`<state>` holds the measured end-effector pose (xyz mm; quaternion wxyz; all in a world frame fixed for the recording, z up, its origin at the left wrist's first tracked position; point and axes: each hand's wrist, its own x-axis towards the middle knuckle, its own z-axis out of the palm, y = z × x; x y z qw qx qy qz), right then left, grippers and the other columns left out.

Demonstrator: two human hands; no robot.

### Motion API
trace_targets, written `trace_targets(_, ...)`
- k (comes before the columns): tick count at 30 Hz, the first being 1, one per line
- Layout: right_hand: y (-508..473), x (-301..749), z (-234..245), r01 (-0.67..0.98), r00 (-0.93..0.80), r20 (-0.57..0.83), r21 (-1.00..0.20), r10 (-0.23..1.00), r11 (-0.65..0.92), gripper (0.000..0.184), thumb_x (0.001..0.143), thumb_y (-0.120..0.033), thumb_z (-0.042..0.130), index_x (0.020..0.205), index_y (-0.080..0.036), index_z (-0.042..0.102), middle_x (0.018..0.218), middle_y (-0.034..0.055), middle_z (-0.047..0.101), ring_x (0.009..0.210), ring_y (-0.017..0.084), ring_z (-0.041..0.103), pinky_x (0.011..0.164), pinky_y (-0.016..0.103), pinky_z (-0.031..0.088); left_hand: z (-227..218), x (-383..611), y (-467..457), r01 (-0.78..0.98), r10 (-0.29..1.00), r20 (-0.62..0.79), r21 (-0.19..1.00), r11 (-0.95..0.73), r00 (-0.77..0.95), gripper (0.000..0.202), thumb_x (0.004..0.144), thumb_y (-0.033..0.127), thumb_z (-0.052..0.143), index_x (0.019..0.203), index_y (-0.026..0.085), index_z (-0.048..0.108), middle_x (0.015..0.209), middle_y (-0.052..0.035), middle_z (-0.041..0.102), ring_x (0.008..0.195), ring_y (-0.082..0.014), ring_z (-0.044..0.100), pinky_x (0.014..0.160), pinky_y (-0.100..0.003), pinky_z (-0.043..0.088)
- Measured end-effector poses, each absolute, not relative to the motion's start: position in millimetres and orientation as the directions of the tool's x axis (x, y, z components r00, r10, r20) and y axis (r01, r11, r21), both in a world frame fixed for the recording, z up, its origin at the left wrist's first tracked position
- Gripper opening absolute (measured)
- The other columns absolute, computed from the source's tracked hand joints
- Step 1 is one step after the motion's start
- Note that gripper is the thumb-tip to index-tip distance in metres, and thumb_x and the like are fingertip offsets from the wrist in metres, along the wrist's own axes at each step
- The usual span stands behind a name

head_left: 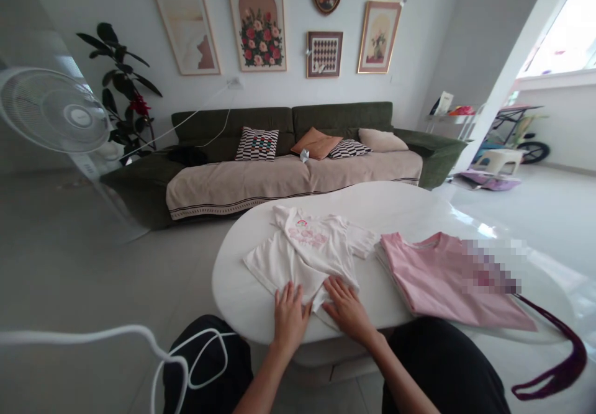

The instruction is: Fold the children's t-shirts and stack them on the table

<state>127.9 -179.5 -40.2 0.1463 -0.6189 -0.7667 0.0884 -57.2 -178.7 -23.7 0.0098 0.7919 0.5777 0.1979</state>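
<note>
A white T-shirt (321, 246) with a pink print and a small rainbow on its chest lies on the white oval table (395, 206). Its lower part is creased and partly folded over. My left hand (289, 318) rests flat on the hem at the near edge, fingers stretched out. Beside it, my right hand (344, 305) lies on the hem's right part, fingers also extended. Neither hand grips the cloth. To the right sits a stack of folded clothes with a pink T-shirt (428, 277) on top.
A dark red strap (565, 346) hangs over the table's right edge. A white cable (139, 333) crosses my left knee. Behind the table stands a green sofa (335, 119) with several cushions. A white fan (77, 116) stands at the left.
</note>
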Motion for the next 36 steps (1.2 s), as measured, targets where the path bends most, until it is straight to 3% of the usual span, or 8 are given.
trace_targets(6, -162, 166, -31, 0.944, -0.144, 0.076, -0.290, 0.987, 0.161, 0.047, 0.084, -0.022, 0.028, 0.129, -0.024, 0.040, 0.138, 0.0051, 0.035, 0.129, 0.018, 0.025, 0.103, 0.049, 0.016, -17, -29, -220, 0.777, 0.886, 0.285, 0.430, -0.459, 0.366, 0.042, 0.081, 0.038, 0.049, 0.120, 0.022, 0.052, 0.121, -0.0092, 0.054, 0.110, -0.0240, 0.049, 0.105, -0.050, 0.018)
trace_targets(12, -167, 137, -40, 0.969, 0.090, 0.155, -0.243, 0.984, -0.050, 0.072, 0.064, 0.004, 0.027, 0.132, -0.017, 0.036, 0.141, 0.0056, 0.029, 0.132, 0.020, 0.018, 0.102, 0.048, 0.017, -11, -9, -221, 0.623, 0.842, 0.237, 0.582, -0.523, 0.485, 0.039, 0.077, 0.022, 0.050, 0.115, 0.029, 0.052, 0.107, -0.0020, 0.063, 0.100, -0.0207, 0.052, 0.106, -0.054, 0.006)
trace_targets(15, -170, 131, -44, 0.968, 0.089, 0.174, -0.246, 0.981, -0.044, 0.071, 0.064, 0.003, 0.028, 0.132, -0.017, 0.036, 0.141, 0.0044, 0.030, 0.131, 0.020, 0.019, 0.103, 0.047, 0.017, -7, -20, -206, 0.605, 0.828, 0.218, 0.590, -0.534, 0.517, 0.043, 0.074, 0.012, 0.044, 0.113, 0.029, 0.053, 0.102, -0.0007, 0.064, 0.097, -0.0180, 0.054, 0.105, -0.054, 0.007)
trace_targets(18, -171, 135, -45, 0.967, 0.071, 0.189, -0.255, 0.979, -0.021, 0.070, 0.064, 0.000, 0.033, 0.131, -0.020, 0.037, 0.140, 0.0039, 0.032, 0.131, 0.019, 0.021, 0.103, 0.046, 0.018, -10, -51, -187, 0.701, 0.863, 0.247, 0.507, -0.502, 0.440, 0.047, 0.073, 0.011, 0.044, 0.117, 0.028, 0.052, 0.115, -0.0032, 0.058, 0.109, -0.0199, 0.048, 0.104, -0.054, 0.010)
trace_targets(22, -170, 137, -46, 0.955, 0.090, 0.216, -0.296, 0.972, -0.023, 0.055, 0.075, -0.009, 0.033, 0.128, -0.021, 0.041, 0.138, 0.0046, 0.035, 0.130, 0.020, 0.024, 0.102, 0.046, 0.020, -26, -99, -169, 0.928, 0.950, 0.308, 0.336, -0.160, 0.052, 0.045, 0.076, 0.030, 0.052, 0.120, 0.024, 0.051, 0.132, -0.0121, 0.042, 0.123, -0.0346, 0.032, 0.093, -0.068, 0.013)
trace_targets(26, -170, 136, -48, 0.931, 0.116, 0.266, -0.365, 0.957, -0.011, 0.045, 0.084, -0.018, 0.026, 0.124, -0.022, 0.046, 0.134, 0.0054, 0.042, 0.127, 0.020, 0.029, 0.101, 0.047, 0.022, -40, -121, -163, 0.960, 0.938, 0.346, 0.269, -0.070, -0.029, 0.044, 0.080, 0.039, 0.049, 0.119, 0.021, 0.053, 0.133, -0.0151, 0.041, 0.123, -0.0366, 0.031, 0.092, -0.060, 0.027)
trace_targets(32, -181, 137, -50, 0.867, 0.239, 0.530, -0.493, 0.814, 0.067, 0.036, 0.083, -0.030, 0.036, 0.115, -0.017, 0.047, 0.125, 0.0141, 0.044, 0.117, 0.025, 0.040, 0.093, 0.043, 0.035, -45, -126, -163, 0.876, 0.884, 0.464, 0.401, -0.267, 0.057, 0.034, 0.083, 0.028, 0.040, 0.108, 0.016, 0.060, 0.109, -0.0113, 0.060, 0.105, -0.0252, 0.051, 0.090, -0.041, 0.040)
trace_targets(36, -201, 139, -48, 0.844, 0.164, 0.487, -0.520, 0.858, 0.133, 0.025, 0.080, -0.041, 0.045, 0.094, -0.022, 0.055, 0.098, 0.0083, 0.055, 0.097, 0.023, 0.051, 0.084, 0.038, 0.044, -45, -131, -165, 0.833, 0.870, 0.493, 0.478, -0.279, 0.008, 0.036, 0.082, 0.029, 0.038, 0.108, 0.015, 0.059, 0.102, -0.0102, 0.062, 0.092, -0.0236, 0.056, 0.084, -0.038, 0.044)
